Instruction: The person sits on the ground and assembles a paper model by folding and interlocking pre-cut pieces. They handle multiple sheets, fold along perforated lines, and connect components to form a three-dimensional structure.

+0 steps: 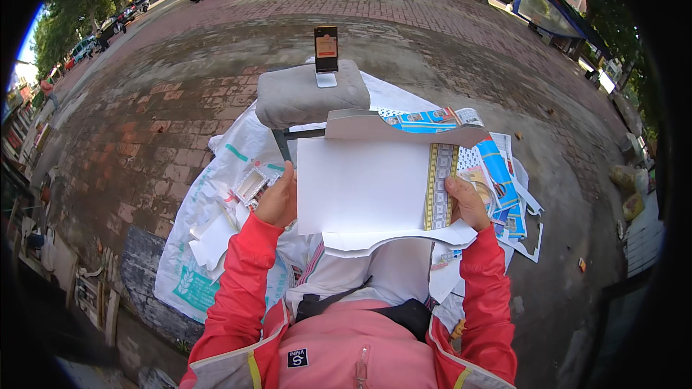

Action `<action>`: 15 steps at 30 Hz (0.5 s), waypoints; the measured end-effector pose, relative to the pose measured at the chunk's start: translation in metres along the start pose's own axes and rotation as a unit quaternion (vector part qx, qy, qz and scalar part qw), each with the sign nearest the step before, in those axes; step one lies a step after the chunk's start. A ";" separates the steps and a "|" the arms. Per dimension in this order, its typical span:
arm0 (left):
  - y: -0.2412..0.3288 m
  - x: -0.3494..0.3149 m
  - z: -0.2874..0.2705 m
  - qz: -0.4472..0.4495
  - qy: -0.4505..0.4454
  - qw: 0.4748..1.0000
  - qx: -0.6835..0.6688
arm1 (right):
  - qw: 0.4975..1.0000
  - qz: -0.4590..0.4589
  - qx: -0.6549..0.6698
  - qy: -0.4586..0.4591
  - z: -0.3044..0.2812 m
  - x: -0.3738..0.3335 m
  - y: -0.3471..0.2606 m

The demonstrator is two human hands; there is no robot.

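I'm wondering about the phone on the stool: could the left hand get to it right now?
Probably not straight away. The left hand is gripping the white cardboard sheet, which lies between it and the phone standing at the grey stool's far edge.

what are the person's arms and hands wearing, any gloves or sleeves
Both arms are in long, bright red-pink jacket sleeves reaching the wrists, the left sleeve and the right sleeve alike, creased at the elbows. The left hand and right hand are bare: no gloves. No rings or watch can be made out.
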State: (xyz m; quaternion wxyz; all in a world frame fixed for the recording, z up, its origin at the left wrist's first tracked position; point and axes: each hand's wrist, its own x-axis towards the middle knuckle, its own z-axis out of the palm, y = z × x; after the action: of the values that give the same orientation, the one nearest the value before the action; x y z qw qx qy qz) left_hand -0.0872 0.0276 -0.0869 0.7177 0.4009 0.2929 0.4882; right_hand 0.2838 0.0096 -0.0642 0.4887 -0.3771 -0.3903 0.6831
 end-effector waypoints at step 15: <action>-0.037 -0.022 0.030 0.065 0.012 0.984 -0.164 | 0.998 0.037 -0.041 0.027 -0.010 0.004 0.048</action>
State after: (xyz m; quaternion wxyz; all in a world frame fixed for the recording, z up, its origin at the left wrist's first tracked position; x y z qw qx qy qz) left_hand -0.0536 -0.0093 -0.1025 0.7370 0.2898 0.1909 0.5800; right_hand 0.2740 0.0044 -0.1125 0.4578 -0.4292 -0.3907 0.6735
